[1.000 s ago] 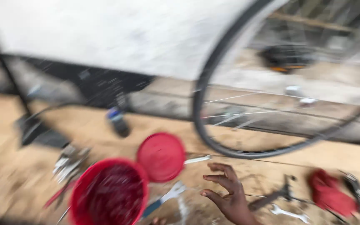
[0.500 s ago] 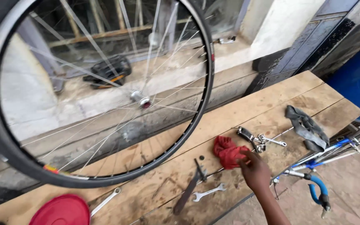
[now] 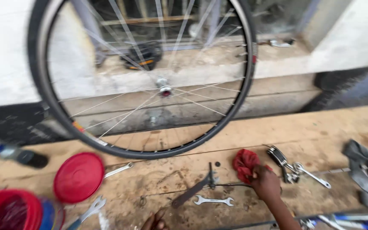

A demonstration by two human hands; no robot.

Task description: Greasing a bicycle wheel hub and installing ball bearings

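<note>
I see a small red-and-yellow label (image 3: 78, 127) stuck on the wheel's rim, lower left. A dark bottle (image 3: 17, 155) with a blue-and-white label lies at the far left. No signs or screens.

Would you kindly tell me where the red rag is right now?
In the head view, the red rag lies on the wooden bench right of centre, under the right hand, just below the wheel.

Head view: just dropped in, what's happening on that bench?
A person's right hand rests on a crumpled red cloth rag on the rough wooden plank bench. The left hand only peeks in at the bottom edge. A spoked black-tyred bicycle wheel stands upright behind; a silver open-ended spanner lies nearby.
</note>
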